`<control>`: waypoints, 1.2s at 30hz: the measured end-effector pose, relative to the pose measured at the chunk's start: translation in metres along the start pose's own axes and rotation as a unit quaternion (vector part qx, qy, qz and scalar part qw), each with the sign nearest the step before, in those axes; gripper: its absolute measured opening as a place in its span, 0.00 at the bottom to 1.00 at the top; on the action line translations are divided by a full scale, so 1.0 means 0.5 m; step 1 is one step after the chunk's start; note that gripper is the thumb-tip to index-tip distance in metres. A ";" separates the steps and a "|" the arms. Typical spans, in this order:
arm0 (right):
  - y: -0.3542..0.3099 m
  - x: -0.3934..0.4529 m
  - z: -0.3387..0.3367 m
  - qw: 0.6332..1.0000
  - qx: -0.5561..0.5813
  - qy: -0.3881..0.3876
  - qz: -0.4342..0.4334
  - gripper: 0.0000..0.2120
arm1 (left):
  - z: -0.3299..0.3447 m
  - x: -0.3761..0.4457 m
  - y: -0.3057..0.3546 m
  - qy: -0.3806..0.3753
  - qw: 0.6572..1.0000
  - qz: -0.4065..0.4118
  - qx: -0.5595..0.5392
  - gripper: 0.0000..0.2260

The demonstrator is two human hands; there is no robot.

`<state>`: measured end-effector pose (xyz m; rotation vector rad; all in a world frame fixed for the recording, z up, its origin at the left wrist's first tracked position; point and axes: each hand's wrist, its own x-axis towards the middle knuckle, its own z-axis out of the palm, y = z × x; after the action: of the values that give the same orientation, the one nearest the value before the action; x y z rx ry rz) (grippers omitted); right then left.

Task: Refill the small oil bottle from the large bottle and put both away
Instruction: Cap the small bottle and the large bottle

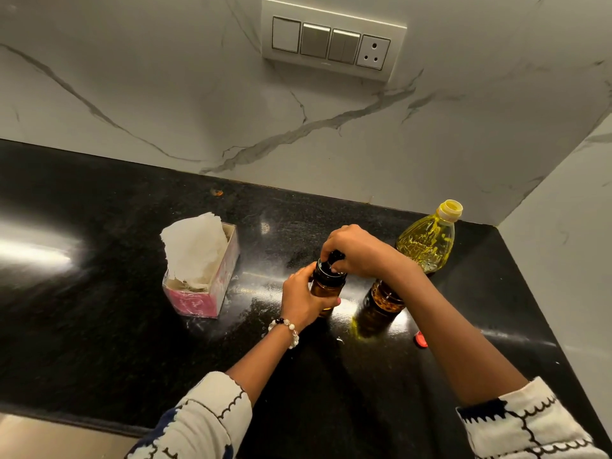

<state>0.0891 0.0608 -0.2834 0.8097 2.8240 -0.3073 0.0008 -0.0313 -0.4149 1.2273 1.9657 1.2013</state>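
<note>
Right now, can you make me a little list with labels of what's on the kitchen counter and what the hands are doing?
surface: black counter
left hand: wrapped around the small amber bottle, holding it upright
right hand: on the small bottle's black cap
large oil bottle: yellow oil, standing behind the right arm, its top looks open
third bottle: dark, partly hidden by the right arm
tissue box: pink, left of the bottles
red object: small, beside the right arm

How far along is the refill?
Uncertain whether pouring is done. The left hand grips the small bottle; the right hand is on its black cap, tightening or loosening unclear. The large bottle stands uncapped, a red cap nearby. Both remain on the counter.
</note>
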 end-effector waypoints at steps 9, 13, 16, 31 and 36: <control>0.004 -0.011 0.030 0.999 0.033 -0.002 0.009 0.28 | 0.000 -0.001 0.000 0.000 1.000 -0.003 -0.006 0.31; 0.003 -0.010 0.054 0.999 0.041 0.001 0.030 0.31 | 0.000 0.000 0.001 0.000 1.000 -0.005 -0.009 0.30; 0.007 -0.007 0.063 0.996 0.083 0.019 0.035 0.27 | 0.000 -0.001 0.001 -0.001 1.000 -0.008 -0.011 0.30; 0.016 0.001 0.066 0.995 0.095 0.004 0.041 0.27 | -0.002 -0.001 0.001 -0.006 0.999 -0.019 -0.025 0.30; 0.011 -0.001 0.077 0.994 0.080 0.022 0.070 0.33 | -0.004 -0.003 -0.001 -0.019 0.999 -0.029 -0.042 0.31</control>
<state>0.0973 0.0556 -0.3212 1.0527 2.7917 -0.5052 -0.0003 -0.0337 -0.4143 1.1361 1.8908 1.2092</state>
